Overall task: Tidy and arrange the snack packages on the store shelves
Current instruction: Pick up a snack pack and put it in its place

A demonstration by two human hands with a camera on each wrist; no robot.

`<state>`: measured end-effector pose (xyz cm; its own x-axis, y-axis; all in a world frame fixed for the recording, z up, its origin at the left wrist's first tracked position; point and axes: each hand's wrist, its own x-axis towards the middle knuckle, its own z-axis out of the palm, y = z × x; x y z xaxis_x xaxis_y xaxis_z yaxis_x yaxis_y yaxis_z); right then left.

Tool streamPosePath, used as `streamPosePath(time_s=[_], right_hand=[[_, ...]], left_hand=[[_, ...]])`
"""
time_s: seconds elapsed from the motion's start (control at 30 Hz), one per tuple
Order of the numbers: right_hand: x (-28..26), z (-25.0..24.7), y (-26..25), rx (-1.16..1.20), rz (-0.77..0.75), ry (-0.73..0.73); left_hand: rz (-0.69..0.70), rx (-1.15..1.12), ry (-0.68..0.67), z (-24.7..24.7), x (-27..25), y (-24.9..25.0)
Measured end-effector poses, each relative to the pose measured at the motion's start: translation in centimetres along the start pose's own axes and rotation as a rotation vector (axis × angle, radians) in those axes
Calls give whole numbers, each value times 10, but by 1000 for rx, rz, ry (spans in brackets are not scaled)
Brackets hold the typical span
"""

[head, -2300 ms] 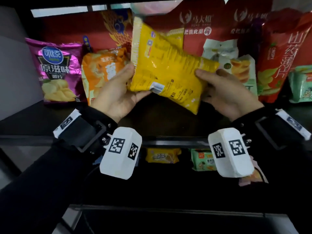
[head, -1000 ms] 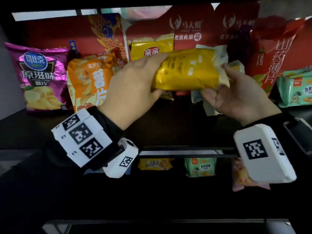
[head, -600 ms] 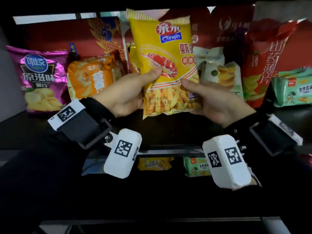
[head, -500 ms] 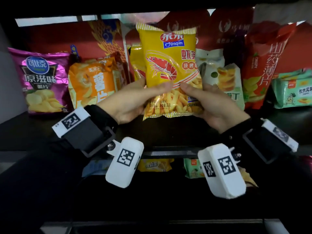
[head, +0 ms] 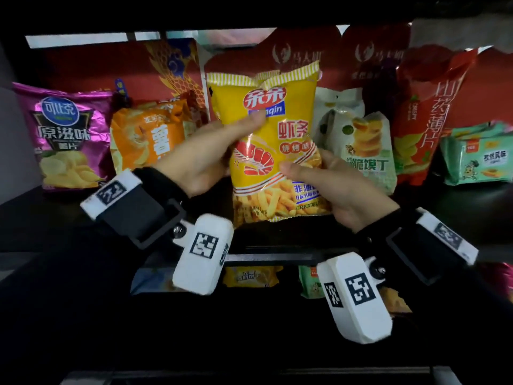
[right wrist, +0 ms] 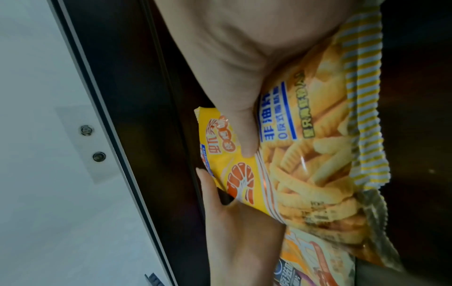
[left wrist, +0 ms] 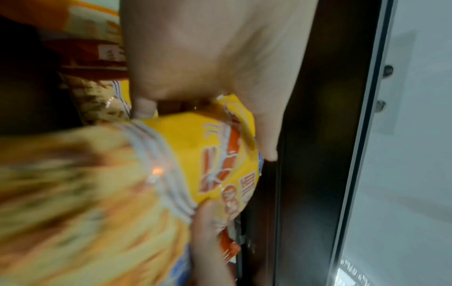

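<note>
yellow shrimp-stick bag (head: 273, 151) upright between both hands, above shelf edge (head: 277, 252)

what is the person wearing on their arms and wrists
Both arms are in black sleeves. Each wrist carries a black strap mount with a white tag bearing a black square code marker. A white, rounded camera housing hangs below each wrist, also printed with black code markers. The left hand and right hand are bare.
</note>
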<state>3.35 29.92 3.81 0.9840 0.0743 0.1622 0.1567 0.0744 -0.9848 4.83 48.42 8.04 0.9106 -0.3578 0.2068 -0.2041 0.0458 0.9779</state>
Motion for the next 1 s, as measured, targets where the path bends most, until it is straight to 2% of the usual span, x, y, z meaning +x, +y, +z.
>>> streamPosePath(time_s=[0.17, 0.23, 0.4, 0.53, 0.63, 0.7, 0.87, 0.93, 1.0], right_hand=[[-2, 0, -5, 61, 67, -104], [-1, -2, -17, 128, 44, -151], [15, -4, -49, 212, -66, -70], [24, 1, -49, 272, -80, -26], [27, 3, -43, 338, -28, -16], [28, 4, -38, 357, 4, -4], [26, 1, -32, 499, -28, 29], [21, 0, -27, 458, -49, -19], [13, 0, -19, 325, -38, -95]], left_hand=[[29, -82, 142, 8, 14, 13], [7, -64, 142, 11, 16, 11], [7, -153, 88, 17, 19, 17], [16, -259, 170, 12, 26, 19], [-39, -294, 193, 16, 30, 13], [-49, -281, 179, 16, 30, 10], [-13, -60, -10, 6, 11, -7], [-21, 12, 31, 4, 3, -20], [8, -25, 108, 3, 0, -31]])
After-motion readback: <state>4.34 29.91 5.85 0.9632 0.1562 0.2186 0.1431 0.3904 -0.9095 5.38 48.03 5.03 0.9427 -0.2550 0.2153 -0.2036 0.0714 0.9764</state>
